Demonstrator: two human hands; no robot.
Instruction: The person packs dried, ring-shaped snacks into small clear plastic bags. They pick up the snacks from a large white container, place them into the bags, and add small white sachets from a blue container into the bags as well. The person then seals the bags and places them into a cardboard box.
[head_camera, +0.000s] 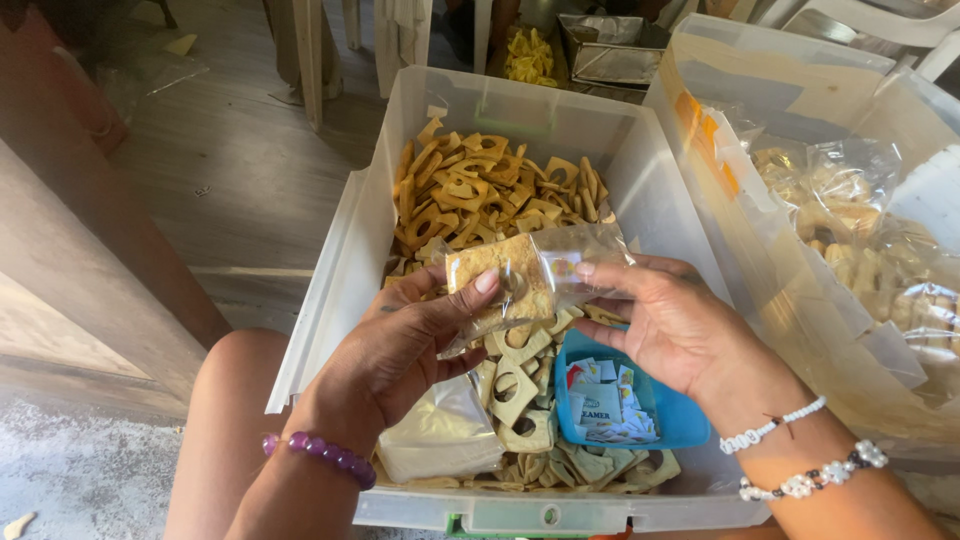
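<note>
Head view, the only one. The left hand (405, 340) gripped a small clear bag (530, 280) with a square tan cracker (500, 285) inside, thumb pressed on the cracker's face and fingers behind it. The right hand (665, 325) pinched the bag's loose, open end between its fingertips. The bag was held above the middle of a clear plastic bin (335, 270), clear of the contents below. Its long axis ran roughly left to right, tilted slightly upward toward the right; the cracker sat at the left end, the empty crinkled film pointed right. The bin held a heap of tan cut-out biscuits (480, 195), piled highest toward the far wall. A blue tub (680, 425) of small printed paper slips (605, 400) sat in the near right corner, just under the right wrist. A stack of clear bags (440, 435) lay in the near left corner, under the left forearm. Open room: the bin's left rim stood near the left hand, with bare floor (240, 170) beyond it; the right rim pressed against a second, larger bin (700, 60) lined with plastic and holding filled packets (850, 210), so little side room there. Above the far heap the space was free. The person's bare knee (225, 400) sat just outside the left rim.
</note>
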